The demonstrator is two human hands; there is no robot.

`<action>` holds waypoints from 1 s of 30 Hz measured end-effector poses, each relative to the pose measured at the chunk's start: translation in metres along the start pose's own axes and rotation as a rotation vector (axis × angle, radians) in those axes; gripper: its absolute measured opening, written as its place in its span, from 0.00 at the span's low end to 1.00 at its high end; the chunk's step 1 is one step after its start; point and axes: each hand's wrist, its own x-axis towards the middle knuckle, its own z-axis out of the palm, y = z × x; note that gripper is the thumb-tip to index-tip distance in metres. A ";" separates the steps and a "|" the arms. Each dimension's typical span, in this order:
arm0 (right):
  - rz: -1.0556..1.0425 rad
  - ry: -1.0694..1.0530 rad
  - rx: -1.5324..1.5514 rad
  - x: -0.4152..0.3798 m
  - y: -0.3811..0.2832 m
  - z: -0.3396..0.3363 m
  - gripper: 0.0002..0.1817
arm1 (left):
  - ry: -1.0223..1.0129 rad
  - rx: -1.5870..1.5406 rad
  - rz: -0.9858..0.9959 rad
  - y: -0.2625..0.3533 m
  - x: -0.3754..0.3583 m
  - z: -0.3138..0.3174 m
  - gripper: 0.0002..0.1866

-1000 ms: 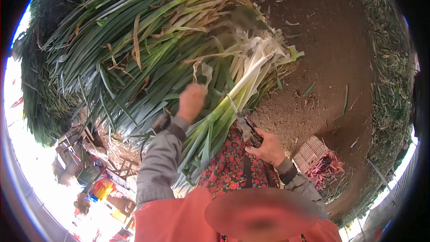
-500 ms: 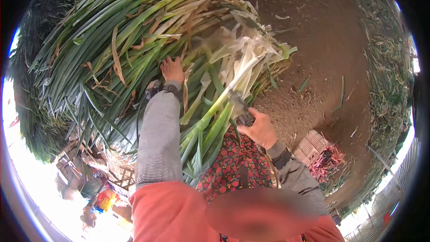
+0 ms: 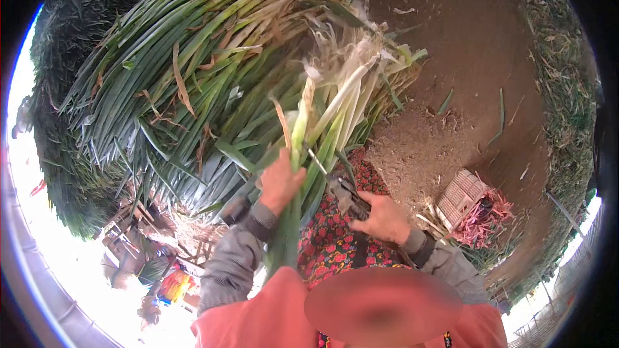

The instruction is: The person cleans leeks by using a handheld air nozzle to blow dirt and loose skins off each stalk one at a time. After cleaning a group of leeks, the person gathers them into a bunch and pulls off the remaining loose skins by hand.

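My left hand (image 3: 281,181) is wrapped round a green onion stalk (image 3: 300,130), whose pale end points up and whose leaves hang down towards my body. My right hand (image 3: 380,217) grips a dark tool (image 3: 347,194) with a thin metal tip, which reaches close to the stalk. Beyond my hands, several peeled stalks with white ends (image 3: 353,84) lie bunched together. The large heap of long green onions (image 3: 174,71) spreads out to the upper left, with some dry brown leaves on it.
A woven basket (image 3: 461,198) with pink strips (image 3: 485,220) stands on the brown soil (image 3: 464,77) at the right. More greenery (image 3: 561,90) lines the right edge. A flowered apron (image 3: 329,238) covers my lap. Wooden crates (image 3: 129,229) are at the lower left.
My left hand has moved from the heap back towards my body and now has a stalk in it. My right hand with the tool has shifted slightly down and right.
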 end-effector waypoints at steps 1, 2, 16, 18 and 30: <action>0.011 -0.016 0.004 0.002 0.008 0.011 0.33 | 0.006 0.004 -0.034 0.004 -0.019 0.008 0.30; -0.088 0.168 -0.012 0.017 0.023 0.024 0.27 | 0.047 -0.019 -0.014 0.006 -0.034 0.016 0.29; 0.033 0.173 0.063 0.085 0.022 0.033 0.24 | 0.189 0.070 0.012 -0.008 -0.067 0.024 0.18; 0.056 0.223 0.052 0.104 0.022 0.034 0.25 | 0.167 0.098 -0.016 -0.011 -0.069 0.024 0.18; 0.093 0.204 -0.057 0.127 0.012 0.048 0.24 | 0.119 -0.175 -0.102 -0.037 -0.092 0.027 0.19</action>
